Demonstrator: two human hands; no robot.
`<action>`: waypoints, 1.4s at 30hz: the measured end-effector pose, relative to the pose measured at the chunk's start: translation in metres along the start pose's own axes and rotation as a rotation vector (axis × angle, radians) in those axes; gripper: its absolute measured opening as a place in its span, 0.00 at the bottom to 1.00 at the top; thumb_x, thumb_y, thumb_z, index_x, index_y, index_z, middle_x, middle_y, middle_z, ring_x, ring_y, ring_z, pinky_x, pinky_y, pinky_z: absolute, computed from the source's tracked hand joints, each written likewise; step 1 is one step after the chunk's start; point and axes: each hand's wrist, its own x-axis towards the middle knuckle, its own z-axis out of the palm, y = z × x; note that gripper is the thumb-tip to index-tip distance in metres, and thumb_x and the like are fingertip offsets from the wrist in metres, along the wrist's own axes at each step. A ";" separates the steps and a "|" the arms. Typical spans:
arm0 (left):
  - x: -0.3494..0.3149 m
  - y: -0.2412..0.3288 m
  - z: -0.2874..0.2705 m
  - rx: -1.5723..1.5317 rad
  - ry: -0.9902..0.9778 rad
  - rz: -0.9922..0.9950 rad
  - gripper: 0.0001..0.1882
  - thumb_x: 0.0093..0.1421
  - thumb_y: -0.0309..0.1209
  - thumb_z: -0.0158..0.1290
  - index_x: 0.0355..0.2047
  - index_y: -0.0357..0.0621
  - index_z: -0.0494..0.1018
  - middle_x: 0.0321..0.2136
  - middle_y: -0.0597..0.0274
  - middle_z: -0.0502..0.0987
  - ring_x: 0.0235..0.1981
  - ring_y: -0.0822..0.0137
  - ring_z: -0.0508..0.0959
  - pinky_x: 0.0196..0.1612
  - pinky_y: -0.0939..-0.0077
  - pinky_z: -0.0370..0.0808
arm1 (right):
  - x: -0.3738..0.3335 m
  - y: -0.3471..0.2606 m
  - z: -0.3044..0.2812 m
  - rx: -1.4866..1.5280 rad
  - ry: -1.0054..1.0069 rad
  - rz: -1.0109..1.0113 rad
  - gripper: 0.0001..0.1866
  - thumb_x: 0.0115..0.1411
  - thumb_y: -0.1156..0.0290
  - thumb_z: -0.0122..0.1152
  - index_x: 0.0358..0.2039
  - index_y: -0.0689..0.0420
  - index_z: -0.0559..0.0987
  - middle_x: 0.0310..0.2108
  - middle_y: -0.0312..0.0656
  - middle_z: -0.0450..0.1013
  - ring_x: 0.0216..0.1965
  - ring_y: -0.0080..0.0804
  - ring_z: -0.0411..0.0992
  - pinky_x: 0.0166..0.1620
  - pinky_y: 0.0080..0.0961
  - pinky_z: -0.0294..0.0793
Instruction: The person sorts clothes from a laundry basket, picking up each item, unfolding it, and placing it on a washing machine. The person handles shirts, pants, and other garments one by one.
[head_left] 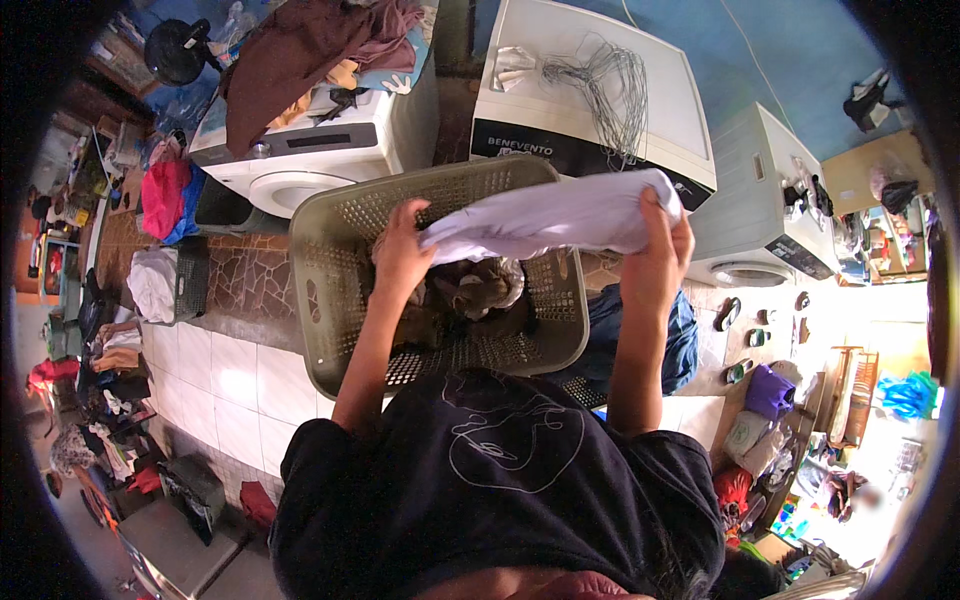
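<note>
A white piece of cloth (545,215) is stretched between my two hands above a laundry basket. My left hand (402,245) grips its left end with fingers closed. At the other end, my right hand (657,245) holds a folded edge, thumb over the fabric. The kind of garment cannot be made out. Beneath it stands the olive-green perforated plastic basket (330,330), with dark and patterned clothes (485,290) lying in its bottom. Part of the basket's far rim is hidden behind the cloth.
Ahead stand white front-loading machines, one (300,160) heaped with brown cloth (300,60), another (590,60) with wire hangers (610,90) on top. A dark blue bundle (675,340) lies right of the basket. Left is a dark basket (190,280) with white laundry. Sandals (730,315) lie on the floor.
</note>
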 end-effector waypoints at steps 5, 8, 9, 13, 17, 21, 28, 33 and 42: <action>-0.004 -0.015 -0.060 -0.559 -0.564 -0.933 0.21 0.51 0.30 0.51 0.45 0.36 0.65 0.36 0.48 0.73 0.38 0.60 0.75 0.39 0.73 0.74 | 0.000 -0.005 -0.030 0.021 -0.060 -0.078 0.08 0.56 0.76 0.51 0.37 0.62 0.70 0.30 0.34 0.68 0.33 0.18 0.65 0.39 0.15 0.64; -0.013 -0.020 -0.095 -1.192 -0.221 -0.479 0.16 0.53 0.24 0.47 0.43 0.31 0.65 0.36 0.52 0.74 0.37 0.65 0.75 0.39 0.72 0.75 | 0.006 0.028 -0.055 -0.299 -0.144 0.053 0.10 0.54 0.75 0.52 0.38 0.61 0.70 0.31 0.35 0.69 0.33 0.19 0.65 0.38 0.16 0.66; -0.014 -0.022 -0.098 -1.259 -0.174 -0.377 0.15 0.54 0.22 0.45 0.43 0.31 0.65 0.36 0.54 0.74 0.36 0.65 0.75 0.39 0.72 0.76 | 0.012 0.044 -0.064 -0.397 -0.157 0.224 0.12 0.53 0.73 0.53 0.38 0.63 0.69 0.31 0.36 0.69 0.32 0.21 0.66 0.35 0.18 0.67; -0.016 -0.030 -0.055 -1.289 -0.162 -0.759 0.18 0.52 0.28 0.50 0.43 0.34 0.66 0.36 0.56 0.74 0.35 0.66 0.76 0.39 0.72 0.75 | 0.061 0.115 -0.085 -0.991 -1.051 0.492 0.13 0.52 0.70 0.52 0.37 0.63 0.72 0.29 0.40 0.72 0.27 0.23 0.69 0.30 0.19 0.68; -0.038 -0.025 0.010 -1.102 -0.265 -0.970 0.18 0.49 0.37 0.55 0.36 0.36 0.72 0.29 0.59 0.75 0.30 0.68 0.76 0.33 0.77 0.72 | 0.169 0.172 -0.079 -0.906 -0.780 0.272 0.09 0.53 0.71 0.50 0.32 0.62 0.75 0.19 0.38 0.71 0.17 0.22 0.68 0.22 0.21 0.68; -0.067 -0.035 0.034 -0.438 -0.621 -0.987 0.27 0.45 0.50 0.57 0.32 0.37 0.73 0.24 0.60 0.74 0.26 0.72 0.74 0.26 0.76 0.69 | 0.297 0.215 -0.051 -1.157 -0.378 -0.408 0.09 0.51 0.75 0.48 0.30 0.55 0.77 0.20 0.41 0.71 0.22 0.29 0.70 0.26 0.25 0.69; -0.137 -0.080 0.050 -0.311 -0.386 -0.474 0.29 0.43 0.33 0.58 0.44 0.36 0.59 0.31 0.46 0.71 0.34 0.54 0.74 0.35 0.65 0.69 | 0.443 0.294 -0.060 -1.599 -0.524 -0.372 0.26 0.45 0.74 0.51 0.49 0.48 0.68 0.49 0.49 0.63 0.52 0.44 0.60 0.54 0.34 0.59; -0.160 -0.084 0.056 -0.163 -0.214 -0.591 0.24 0.46 0.31 0.56 0.41 0.35 0.61 0.29 0.46 0.72 0.27 0.52 0.75 0.28 0.64 0.70 | 0.485 0.315 -0.055 -2.247 -0.867 -0.637 0.20 0.54 0.61 0.49 0.48 0.52 0.69 0.54 0.49 0.58 0.56 0.49 0.53 0.56 0.41 0.55; -0.151 -0.073 0.062 -0.119 -0.111 -0.531 0.22 0.47 0.33 0.54 0.39 0.35 0.62 0.20 0.48 0.73 0.23 0.51 0.75 0.25 0.62 0.69 | 0.491 0.274 -0.054 -2.597 -0.642 -0.634 0.17 0.57 0.55 0.44 0.47 0.41 0.66 0.57 0.39 0.52 0.54 0.36 0.57 0.52 0.58 0.54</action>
